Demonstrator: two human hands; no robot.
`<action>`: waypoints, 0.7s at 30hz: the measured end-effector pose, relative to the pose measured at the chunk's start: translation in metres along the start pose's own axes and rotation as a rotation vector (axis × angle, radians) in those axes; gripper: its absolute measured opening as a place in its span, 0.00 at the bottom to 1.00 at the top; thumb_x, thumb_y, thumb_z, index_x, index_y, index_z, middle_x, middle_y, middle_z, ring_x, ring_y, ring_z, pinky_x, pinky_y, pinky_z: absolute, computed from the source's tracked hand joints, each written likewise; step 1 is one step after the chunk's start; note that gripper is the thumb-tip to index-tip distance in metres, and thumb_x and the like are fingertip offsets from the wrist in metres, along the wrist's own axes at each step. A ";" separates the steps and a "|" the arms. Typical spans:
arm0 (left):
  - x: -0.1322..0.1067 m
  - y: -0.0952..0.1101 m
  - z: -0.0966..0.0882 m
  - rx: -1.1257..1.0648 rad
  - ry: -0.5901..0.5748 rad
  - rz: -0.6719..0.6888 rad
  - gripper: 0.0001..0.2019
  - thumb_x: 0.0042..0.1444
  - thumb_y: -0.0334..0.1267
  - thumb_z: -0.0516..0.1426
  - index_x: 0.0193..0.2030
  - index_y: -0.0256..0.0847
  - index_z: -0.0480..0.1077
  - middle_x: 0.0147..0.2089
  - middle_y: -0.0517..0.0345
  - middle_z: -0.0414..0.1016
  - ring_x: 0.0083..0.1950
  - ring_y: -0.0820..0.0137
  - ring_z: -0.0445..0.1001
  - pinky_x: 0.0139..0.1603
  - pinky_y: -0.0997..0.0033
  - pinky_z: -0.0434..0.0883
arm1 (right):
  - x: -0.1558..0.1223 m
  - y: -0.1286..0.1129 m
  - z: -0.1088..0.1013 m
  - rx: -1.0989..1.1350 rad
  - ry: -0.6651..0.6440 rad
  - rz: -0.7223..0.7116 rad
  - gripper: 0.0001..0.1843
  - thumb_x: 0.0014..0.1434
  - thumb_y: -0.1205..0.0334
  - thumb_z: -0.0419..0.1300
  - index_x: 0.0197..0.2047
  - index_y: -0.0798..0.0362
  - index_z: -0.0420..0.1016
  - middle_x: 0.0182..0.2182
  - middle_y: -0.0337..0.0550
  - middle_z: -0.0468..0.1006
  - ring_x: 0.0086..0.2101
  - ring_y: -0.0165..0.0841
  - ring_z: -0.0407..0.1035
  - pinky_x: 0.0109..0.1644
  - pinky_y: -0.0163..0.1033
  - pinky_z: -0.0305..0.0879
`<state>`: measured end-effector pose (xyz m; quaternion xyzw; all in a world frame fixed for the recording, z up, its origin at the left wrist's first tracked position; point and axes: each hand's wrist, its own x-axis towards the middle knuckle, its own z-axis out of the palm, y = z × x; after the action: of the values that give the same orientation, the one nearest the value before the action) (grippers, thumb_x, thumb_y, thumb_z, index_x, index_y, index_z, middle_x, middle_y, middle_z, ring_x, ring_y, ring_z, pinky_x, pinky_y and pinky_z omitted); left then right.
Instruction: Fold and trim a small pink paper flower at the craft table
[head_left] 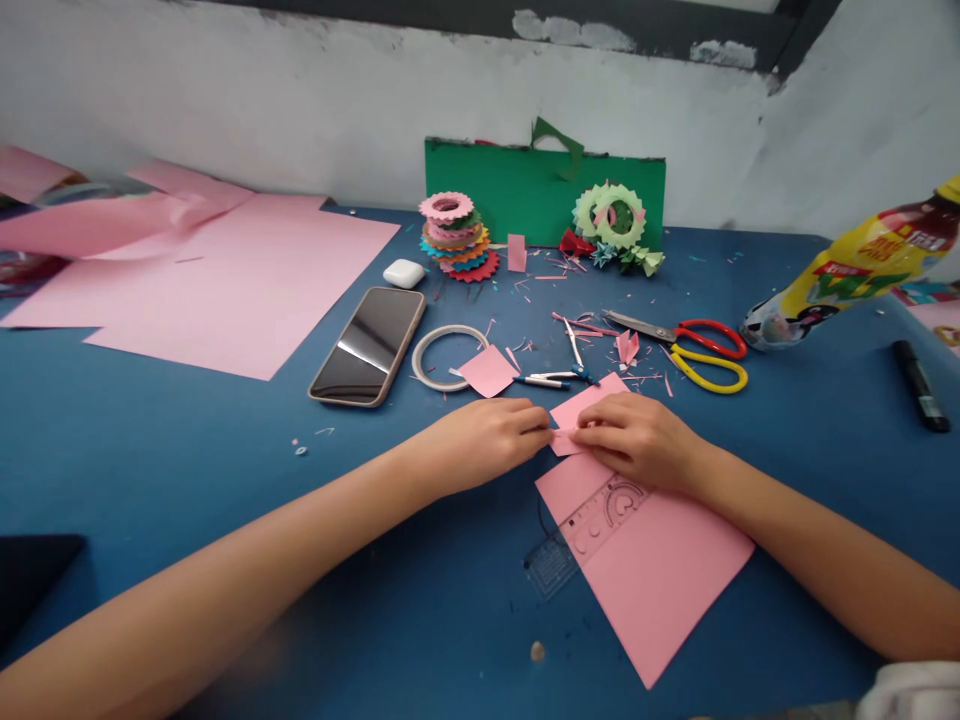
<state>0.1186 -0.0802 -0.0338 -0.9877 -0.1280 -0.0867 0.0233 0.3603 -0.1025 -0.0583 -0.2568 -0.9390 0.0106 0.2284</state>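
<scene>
Both my hands meet over a small pink paper piece (579,408) at the middle of the blue table (187,470). My left hand (487,440) pinches its left edge with closed fingers. My right hand (637,440) presses and grips the same piece from the right, fingers curled. Just below them lies a larger pink sheet (652,580) with a clear plastic ruler (592,530) lying partly on it.
Behind my hands lie a compass (559,375), a pink square (487,370), a tape ring (442,355), a phone (367,345), an earbud case (403,273) and red-and-yellow scissors (697,350). Big pink sheets (225,270) cover the left. Stacked paper rosettes (457,238), a green board (525,185), a bottle (847,270) and a black marker (921,385) stand around.
</scene>
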 end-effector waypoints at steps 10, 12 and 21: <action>-0.002 0.012 0.001 0.137 0.042 0.046 0.13 0.62 0.33 0.49 0.32 0.34 0.72 0.33 0.52 0.71 0.31 0.70 0.69 0.31 0.69 0.69 | 0.004 -0.001 -0.002 -0.004 0.026 -0.015 0.09 0.60 0.67 0.54 0.41 0.54 0.75 0.35 0.44 0.77 0.37 0.32 0.69 0.42 0.38 0.66; -0.001 0.017 0.002 0.164 0.063 0.045 0.13 0.62 0.36 0.49 0.33 0.35 0.72 0.37 0.51 0.72 0.30 0.70 0.69 0.29 0.70 0.68 | 0.003 -0.001 -0.002 -0.011 0.035 -0.019 0.09 0.61 0.67 0.54 0.41 0.54 0.75 0.35 0.44 0.77 0.37 0.32 0.68 0.41 0.38 0.65; 0.003 0.033 0.003 0.192 0.000 -0.119 0.16 0.63 0.41 0.48 0.38 0.33 0.73 0.42 0.47 0.73 0.37 0.65 0.71 0.32 0.67 0.70 | 0.002 -0.001 -0.001 -0.019 0.026 -0.021 0.09 0.61 0.66 0.54 0.41 0.53 0.75 0.36 0.44 0.77 0.37 0.31 0.68 0.41 0.38 0.64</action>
<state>0.1309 -0.1109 -0.0370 -0.9716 -0.1940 -0.0752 0.1125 0.3593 -0.1022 -0.0562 -0.2491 -0.9387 -0.0040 0.2381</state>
